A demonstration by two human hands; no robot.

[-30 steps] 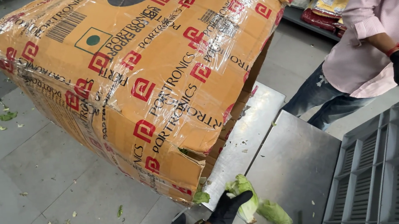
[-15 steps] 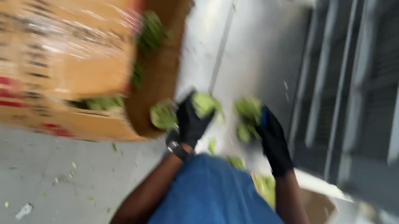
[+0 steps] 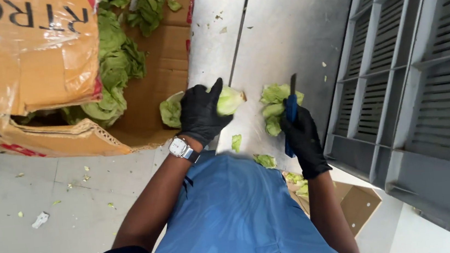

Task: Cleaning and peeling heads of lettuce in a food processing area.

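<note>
On the steel table [image 3: 292, 21], the black-gloved left hand [image 3: 200, 114] grips a pale green lettuce head [image 3: 222, 102]; the right hand [image 3: 302, 135] clenches a blue-handled knife [image 3: 291, 109].

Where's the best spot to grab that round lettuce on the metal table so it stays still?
Probably over its rounded top, coming from above on the box side, as the gloved left hand does. The lettuce is a ball that could roll, and the knife is on its other side.

Box [image 3: 27, 68] cut off by top & left edges. Left hand [image 3: 200, 114] hides mid part of lettuce [image 3: 229, 101]. Knife [image 3: 291, 106] handle mostly inside right hand [image 3: 303, 135]. Crate [image 3: 423, 69] runs off right edge.
</note>
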